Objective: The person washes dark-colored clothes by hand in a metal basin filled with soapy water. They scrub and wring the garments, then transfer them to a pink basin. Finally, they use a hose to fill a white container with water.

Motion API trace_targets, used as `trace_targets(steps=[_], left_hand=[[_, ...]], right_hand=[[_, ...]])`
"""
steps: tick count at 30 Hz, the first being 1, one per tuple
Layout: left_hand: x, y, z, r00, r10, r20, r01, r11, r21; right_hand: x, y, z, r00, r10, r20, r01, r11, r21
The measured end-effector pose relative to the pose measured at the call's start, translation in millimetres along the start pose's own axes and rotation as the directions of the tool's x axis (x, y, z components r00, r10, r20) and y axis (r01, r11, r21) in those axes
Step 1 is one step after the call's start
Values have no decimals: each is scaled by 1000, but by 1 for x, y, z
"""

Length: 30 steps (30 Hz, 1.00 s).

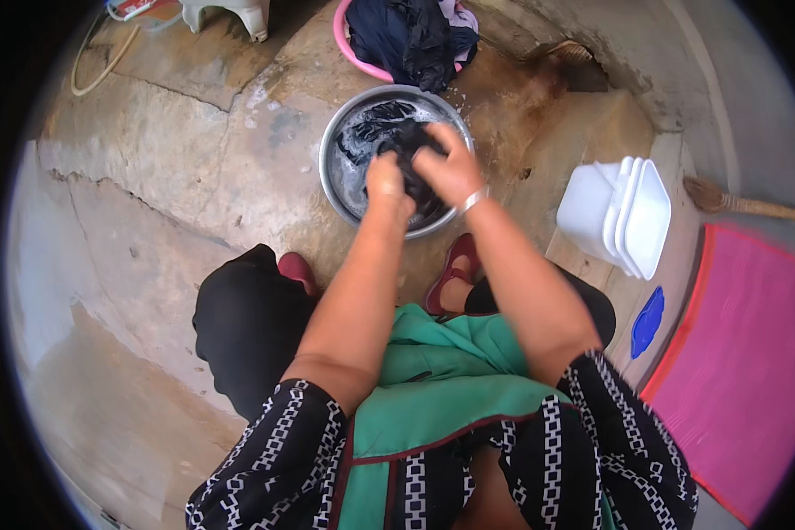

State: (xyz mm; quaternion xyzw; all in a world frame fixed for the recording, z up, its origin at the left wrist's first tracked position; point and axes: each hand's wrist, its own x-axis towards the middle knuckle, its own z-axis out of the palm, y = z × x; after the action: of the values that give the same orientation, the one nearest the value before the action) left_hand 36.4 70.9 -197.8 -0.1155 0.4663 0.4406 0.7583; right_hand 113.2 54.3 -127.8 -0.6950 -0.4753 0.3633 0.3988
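A round metal basin (327,168) stands on the floor in front of my feet, holding soapy water and dark cloth. Both hands are over it, working on a black garment (406,146) that is bunched up and partly lies in the suds. My left hand (387,181) is closed on the cloth on its near left side. Fingers bent, my right hand (452,168) grips the same cloth from the right, with a pale band at the wrist. What kind of garment it is cannot be made out.
Beyond the basin sits a pink tub (343,44) heaped with dark clothes (411,40). To the right are stacked white plastic containers (614,212), a blue lid (647,322), a broom (742,201) and a pink mat (742,353). A white stool (230,13) and a hose (106,71) lie far left.
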Motion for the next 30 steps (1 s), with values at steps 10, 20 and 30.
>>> trace_targets(steps=[10, 20, 30], left_hand=[[7, 12, -18, 992, -30, 122, -12, 944, 331], [24, 19, -35, 710, -321, 627, 472, 877, -86], [-26, 6, 9, 756, 262, 600, -648, 432, 628]], right_hand=[[0, 18, 22, 964, -261, 46, 265, 945, -192], [-2, 5, 34, 992, -32, -124, -11, 943, -333], [40, 1, -64, 785, 569, 245, -541, 822, -176]])
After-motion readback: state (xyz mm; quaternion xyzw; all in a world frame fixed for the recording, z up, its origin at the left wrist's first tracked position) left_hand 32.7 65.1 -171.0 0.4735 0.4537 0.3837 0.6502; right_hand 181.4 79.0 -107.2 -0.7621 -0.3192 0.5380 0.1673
